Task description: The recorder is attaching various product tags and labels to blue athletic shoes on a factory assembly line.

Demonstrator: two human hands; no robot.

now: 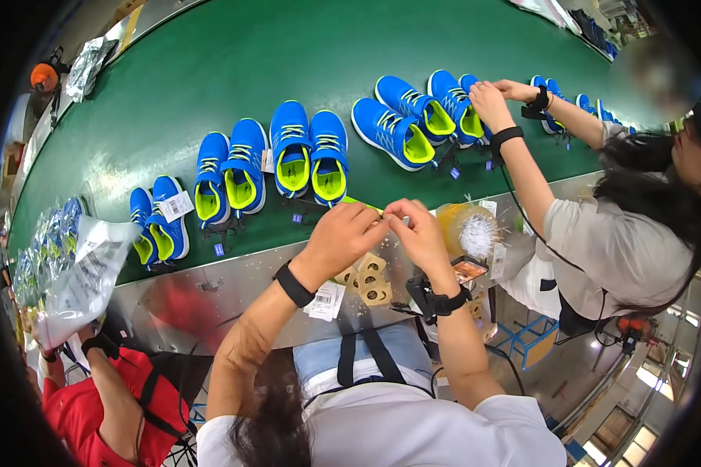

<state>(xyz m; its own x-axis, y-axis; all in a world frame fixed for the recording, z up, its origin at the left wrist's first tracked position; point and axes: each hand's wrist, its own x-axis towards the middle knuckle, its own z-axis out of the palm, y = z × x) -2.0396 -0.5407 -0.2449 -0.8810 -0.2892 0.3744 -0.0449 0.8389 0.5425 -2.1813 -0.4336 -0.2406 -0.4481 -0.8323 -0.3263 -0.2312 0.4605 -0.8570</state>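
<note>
My left hand (344,240) and my right hand (422,240) meet at the near edge of the green table. Both are closed in a pinch, fingertips together; a thin yellow-green strip (360,204) shows behind them, but what they hold is too small to make out. Just beyond stands a pair of blue sneakers, the left shoe (291,144) and the right shoe (329,152), with lime linings and straps. Below my hands lie tan card pieces with holes (371,282) and white printed tags (325,302) on the metal ledge.
More blue sneakers (244,167) line the green table (171,86). At right, a yellow container (452,226) holds white plastic fasteners (477,236), near a phone (469,269). A co-worker (623,241) handles shoes there; another, in red (109,397), holds a clear bag (93,268) at left.
</note>
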